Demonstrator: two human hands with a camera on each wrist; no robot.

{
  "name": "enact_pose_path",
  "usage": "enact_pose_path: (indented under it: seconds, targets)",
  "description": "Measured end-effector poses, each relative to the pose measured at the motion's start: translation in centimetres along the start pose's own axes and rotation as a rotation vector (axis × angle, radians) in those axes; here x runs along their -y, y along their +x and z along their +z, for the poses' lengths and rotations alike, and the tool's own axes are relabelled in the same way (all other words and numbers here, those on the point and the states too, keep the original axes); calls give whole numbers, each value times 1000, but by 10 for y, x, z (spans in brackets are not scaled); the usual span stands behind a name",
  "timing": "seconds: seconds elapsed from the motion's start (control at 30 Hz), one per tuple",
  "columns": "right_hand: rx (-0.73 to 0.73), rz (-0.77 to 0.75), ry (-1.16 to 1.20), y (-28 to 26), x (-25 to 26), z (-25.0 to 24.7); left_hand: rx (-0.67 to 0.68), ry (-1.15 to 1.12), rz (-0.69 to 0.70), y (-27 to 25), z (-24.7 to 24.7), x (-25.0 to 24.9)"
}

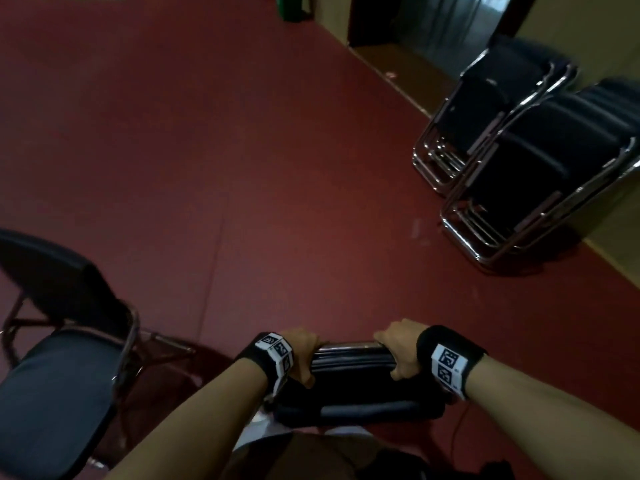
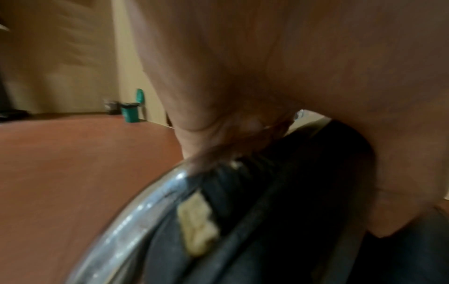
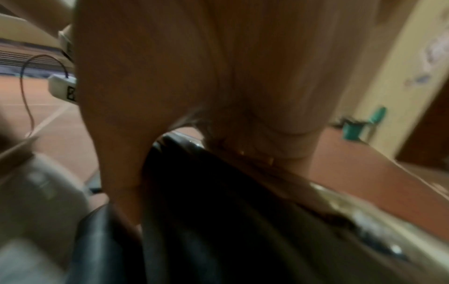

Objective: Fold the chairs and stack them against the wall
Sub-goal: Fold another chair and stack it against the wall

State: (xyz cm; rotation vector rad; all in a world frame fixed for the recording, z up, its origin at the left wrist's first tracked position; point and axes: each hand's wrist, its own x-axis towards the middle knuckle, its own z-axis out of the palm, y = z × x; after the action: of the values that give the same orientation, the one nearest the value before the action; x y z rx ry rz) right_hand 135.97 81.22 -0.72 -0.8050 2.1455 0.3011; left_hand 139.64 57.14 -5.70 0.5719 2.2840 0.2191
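Both hands hold a folded black padded chair with chrome tube frame [image 1: 353,372] by its top edge, close before the person: left hand [image 1: 303,351] and right hand [image 1: 401,351] each wrap it in a closed grip. Folded black chairs [image 1: 540,161] lean on the wall; a green bin [image 2: 131,113] stands far off, its contents unseen.

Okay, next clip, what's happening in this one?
A person is carrying a folded black chair, with the left hand and right hand each wrapped round its top edge. Two leaning stacks of folded chairs already stand against the wall ahead to the right. One unfolded chair stands on the red floor at the person's left, not yet folded.
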Motion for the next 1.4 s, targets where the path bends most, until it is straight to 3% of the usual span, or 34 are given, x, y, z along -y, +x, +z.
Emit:
enact_pose_path:
  seconds: [0.2, 0.5, 0.63, 0.73, 0.87, 1.0, 1.4]
  targets:
    - [74, 192, 174, 47, -93, -37, 123, 91, 194, 134, -108, 32]
    - [-48, 499, 364, 112, -176, -103, 24, 408, 438, 277, -260, 75]
    - [-100, 564, 449, 137, -227, -124, 65, 526, 484, 338, -329, 73]
    - [-90, 588, 464, 166, -280, -142, 130, 590, 461, 395, -372, 72]
    - [-141, 570, 449, 204, -383, -190, 99, 536, 411, 480, -447, 79]
    - [-139, 523, 416, 234, -456, -228, 119, 499, 378, 534, -490, 86]
    - [-40, 494, 491, 333, -607, -347, 195, 403, 365, 669, -627, 144]
